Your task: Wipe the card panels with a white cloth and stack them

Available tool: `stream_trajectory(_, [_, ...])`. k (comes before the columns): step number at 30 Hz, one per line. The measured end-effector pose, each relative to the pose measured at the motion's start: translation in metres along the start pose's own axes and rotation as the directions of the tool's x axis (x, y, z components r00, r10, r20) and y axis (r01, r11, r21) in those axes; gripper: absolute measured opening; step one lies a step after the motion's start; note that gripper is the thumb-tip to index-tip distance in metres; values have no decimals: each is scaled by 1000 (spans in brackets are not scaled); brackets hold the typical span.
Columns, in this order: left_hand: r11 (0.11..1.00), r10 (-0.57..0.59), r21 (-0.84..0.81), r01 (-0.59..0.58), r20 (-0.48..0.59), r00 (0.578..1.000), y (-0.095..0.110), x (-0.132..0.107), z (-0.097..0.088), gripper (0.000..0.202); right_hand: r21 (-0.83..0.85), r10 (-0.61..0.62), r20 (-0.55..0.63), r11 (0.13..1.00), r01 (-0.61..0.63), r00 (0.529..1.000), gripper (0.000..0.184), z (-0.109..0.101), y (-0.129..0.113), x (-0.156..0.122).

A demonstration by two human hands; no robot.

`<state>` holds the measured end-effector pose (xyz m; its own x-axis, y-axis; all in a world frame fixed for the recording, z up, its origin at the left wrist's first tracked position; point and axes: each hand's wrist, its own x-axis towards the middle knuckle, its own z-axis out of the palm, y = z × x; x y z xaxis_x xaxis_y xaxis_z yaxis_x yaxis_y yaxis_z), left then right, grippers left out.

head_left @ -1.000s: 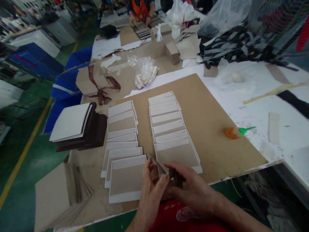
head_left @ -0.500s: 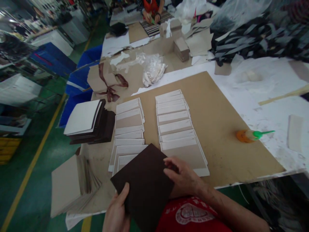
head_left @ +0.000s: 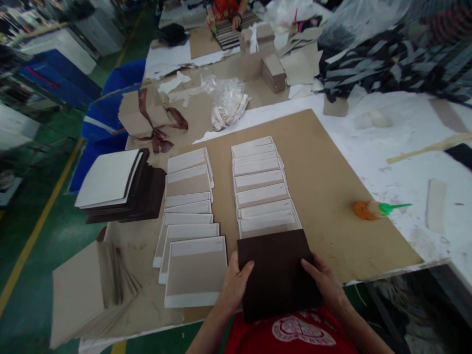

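Note:
A dark brown board (head_left: pixel 278 275) is held between my two hands close to my body, over the table's near edge. My left hand (head_left: pixel 234 285) grips its left side, thumb on top. At its right side my right hand (head_left: pixel 324 278) is closed on the edge, thumb also on top; the fingers underneath are hidden. Beyond the board runs an overlapping column of beige panels with white borders (head_left: pixel 263 189). Another such column of panels (head_left: pixel 195 270) lies to the left of my left hand.
Stacked dark boards with a white top sheet (head_left: pixel 110 177) stand left, behind a pile of beige boards (head_left: pixel 79 290). An orange glue bottle with green nozzle (head_left: pixel 368 210) lies right. Farther back are a plastic bag (head_left: pixel 228 105) and a co-worker's hands (head_left: pixel 236 22).
The brown board has moved right and turned square to me, uncovering the left column's front panel. My right hand has closed on its right edge.

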<state>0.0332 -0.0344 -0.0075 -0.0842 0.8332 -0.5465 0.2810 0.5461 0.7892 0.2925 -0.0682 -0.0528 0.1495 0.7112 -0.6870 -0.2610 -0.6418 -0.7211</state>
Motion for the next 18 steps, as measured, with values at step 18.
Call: stream_trajectory(18, [897, 272, 430, -107, -345, 898, -14, 46, 29, 25, -666, -578, -135, 655, 359, 805, 48, 10, -12, 62])
